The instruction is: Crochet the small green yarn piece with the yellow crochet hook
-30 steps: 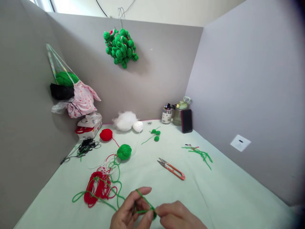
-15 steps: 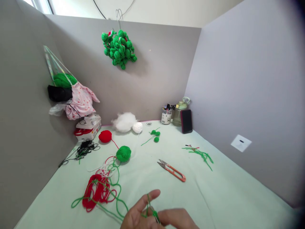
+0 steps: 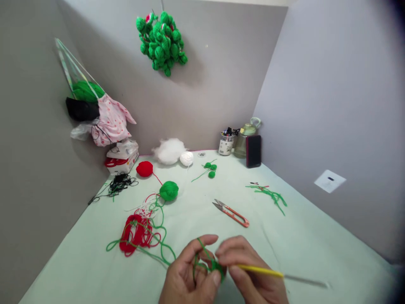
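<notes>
My left hand pinches a small green crochet piece between thumb and fingers, with green yarn looped over its raised index finger. Close beside it, my right hand is closed round a crochet hook with a yellow handle. One metal end of the hook points out to the right, slightly blurred; its other end is hidden by my fingers. From the left hand the green strand runs leftwards over the table towards a green yarn ball.
Orange-handled thread snips lie beyond my hands. A loose red yarn skein is at left, near a red ball and tangled black yarn. Green yarn scraps lie right. A phone leans on a bottle at the back.
Both hands have risen further into view as the camera view tilted down. The right hand has turned, and the hook's yellow handle now shows, pointing right.
</notes>
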Available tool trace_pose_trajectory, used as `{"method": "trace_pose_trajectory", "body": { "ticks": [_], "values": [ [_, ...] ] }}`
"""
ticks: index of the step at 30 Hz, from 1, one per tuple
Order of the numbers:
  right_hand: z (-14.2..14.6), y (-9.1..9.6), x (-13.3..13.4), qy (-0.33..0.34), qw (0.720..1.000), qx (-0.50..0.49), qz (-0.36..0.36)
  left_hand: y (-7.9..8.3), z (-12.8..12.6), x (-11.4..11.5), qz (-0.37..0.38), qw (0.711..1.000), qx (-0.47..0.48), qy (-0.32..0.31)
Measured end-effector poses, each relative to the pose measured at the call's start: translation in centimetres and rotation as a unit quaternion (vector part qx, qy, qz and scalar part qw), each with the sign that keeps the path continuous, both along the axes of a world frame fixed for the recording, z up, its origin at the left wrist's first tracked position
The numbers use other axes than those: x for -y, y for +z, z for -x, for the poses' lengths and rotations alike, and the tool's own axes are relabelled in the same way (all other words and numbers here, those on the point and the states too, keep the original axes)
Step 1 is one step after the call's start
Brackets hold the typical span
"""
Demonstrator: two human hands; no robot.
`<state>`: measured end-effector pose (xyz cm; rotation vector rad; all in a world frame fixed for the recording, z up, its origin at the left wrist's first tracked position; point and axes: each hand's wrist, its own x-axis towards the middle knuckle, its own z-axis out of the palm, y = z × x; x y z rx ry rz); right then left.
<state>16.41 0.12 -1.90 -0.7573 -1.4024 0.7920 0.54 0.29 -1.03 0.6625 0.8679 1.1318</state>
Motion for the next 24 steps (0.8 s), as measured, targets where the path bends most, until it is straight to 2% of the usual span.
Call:
{"method": "trace_pose_trajectory", "body": {
  "ticks": [2,6,8,11,13,17,21,24],
  "values": [
    [0.4,0.4,0.2,-0.019,0.999,0.031,-0.014,0.4,-0.2,0.5,-0.003,1.0,-0.026,0.01],
    [1.1,0.5,0.8,-0.051,0.998,0.032,-0.017,1.1,-0.2,1.1,0.009,0.997,-0.064,0.03],
    [1.3,0.2,1.2,-0.087,0.993,0.074,-0.043,1.4,-0.2,1.0,0.022,0.998,-0.044,0.033],
    [0.9,-0.2,1.4,-0.109,0.982,0.137,-0.07,1.6,0.1,0.6,0.062,0.997,0.036,-0.019],
    [0.5,-0.1,1.2,-0.102,0.987,0.115,-0.05,1.6,0.5,0.3,0.082,0.992,0.085,-0.053],
    [0.2,0.5,0.6,-0.057,0.997,-0.047,0.033,1.3,1.2,0.1,0.061,0.995,0.07,-0.024],
    [0.9,0.8,0.4,-0.017,0.998,-0.044,0.04,0.7,1.2,0.5,-0.006,0.999,-0.03,-0.009],
    [1.1,0.7,0.3,-0.015,0.998,-0.041,0.047,0.3,1.1,0.8,-0.018,0.998,-0.065,-0.002]
  ]
}}
